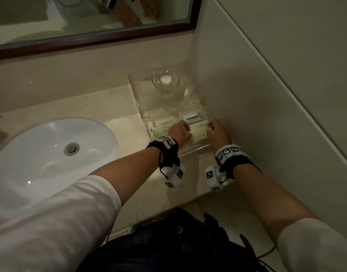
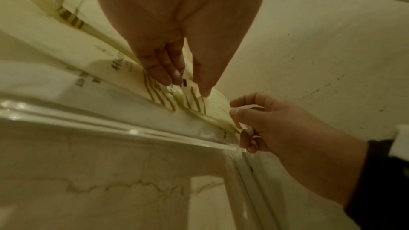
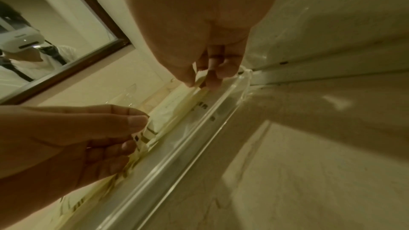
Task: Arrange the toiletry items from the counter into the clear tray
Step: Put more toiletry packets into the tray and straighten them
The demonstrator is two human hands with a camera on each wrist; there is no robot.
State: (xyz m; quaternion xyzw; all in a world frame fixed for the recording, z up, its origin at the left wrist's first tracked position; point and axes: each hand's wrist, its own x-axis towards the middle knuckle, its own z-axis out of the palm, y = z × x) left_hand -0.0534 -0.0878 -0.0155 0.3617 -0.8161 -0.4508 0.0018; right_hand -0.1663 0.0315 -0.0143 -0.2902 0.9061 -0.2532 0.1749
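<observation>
Setting: marble counter (image 1: 117,107), clear tray (image 1: 192,150) against wall.
Sachet (image 1: 198,130): long axis left-right, over tray's near compartment.
Left hand (image 1: 178,130): pinches left end.
Right hand (image 1: 217,132): pinches right end.

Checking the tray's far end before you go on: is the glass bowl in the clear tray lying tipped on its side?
No, the glass bowl stands upright, mouth up, at the far end of the clear tray.

Print on the packet (image 2: 124,66) is blurred, unreadable. Left hand (image 1: 178,132) covers the packets' 9 o'clock ends. Mirror (image 1: 90,22) is cut off at 12 o'clock.
</observation>
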